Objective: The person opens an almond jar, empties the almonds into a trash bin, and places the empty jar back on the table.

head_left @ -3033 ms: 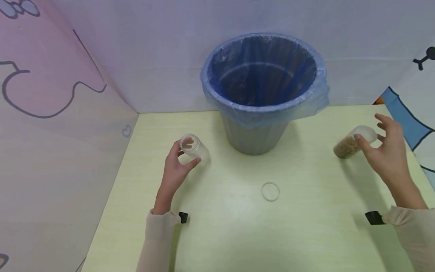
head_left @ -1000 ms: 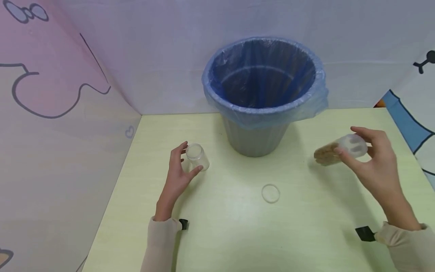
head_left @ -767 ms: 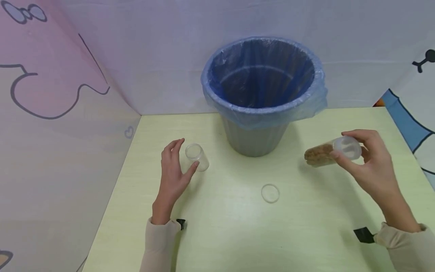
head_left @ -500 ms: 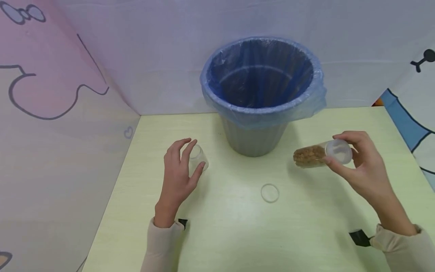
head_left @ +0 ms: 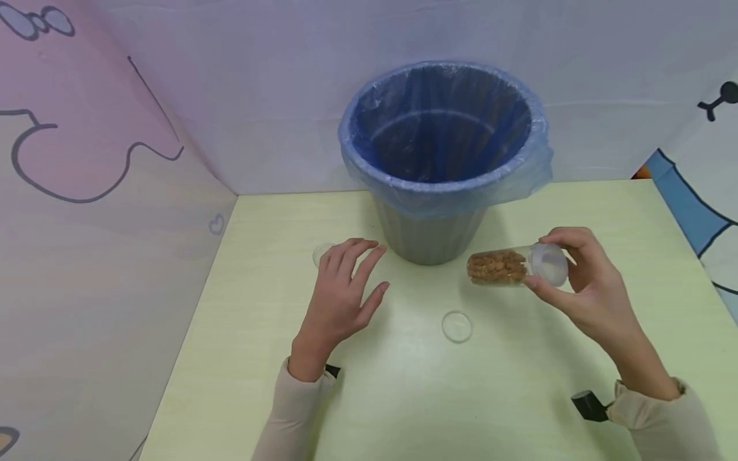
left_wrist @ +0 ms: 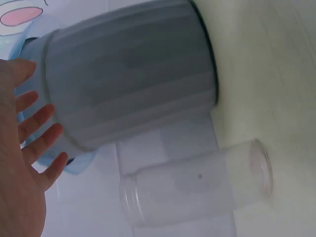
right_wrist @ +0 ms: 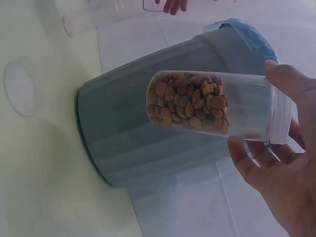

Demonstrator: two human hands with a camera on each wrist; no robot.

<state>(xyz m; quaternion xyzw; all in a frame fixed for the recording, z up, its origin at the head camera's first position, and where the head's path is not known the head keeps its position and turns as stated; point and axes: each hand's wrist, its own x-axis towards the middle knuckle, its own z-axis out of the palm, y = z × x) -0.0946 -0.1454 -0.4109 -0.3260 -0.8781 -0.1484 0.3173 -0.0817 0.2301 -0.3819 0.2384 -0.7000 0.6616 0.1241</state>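
Right hand [head_left: 582,288]: fingers [head_left: 567,238] and thumb curled round the lidded end of a clear plastic jar [head_left: 510,266], gripping it on its side, clear of the table, just in front of the bin. Jar cylindrical, smooth-walled, packed at its far end with brown nuts [right_wrist: 190,103] (almond-shaped, matte); lidded end frosted white.

Left hand [head_left: 346,291]: fingers [head_left: 360,253] straight and spread, holding nothing, palm down above the table. Just beyond the fingertips, a second clear jar [left_wrist: 197,190], empty, lidless, standing apart from the hand; mostly hidden behind the fingers in the head view, its threaded rim plain in the left wrist view.

Between the hands, flat on the table: one round transparent lid [head_left: 457,326], thin, touching nothing else.

Behind, mid-table: one grey bin [head_left: 429,234], ribbed and tapered, lined with a crinkled blue plastic bag [head_left: 444,121] folded over the rim.

Table [head_left: 403,397]: pale yellow-green, faint wood grain.

Count: two jars, one loose lid, one bin, one liner. Beige sleeves on both arms.
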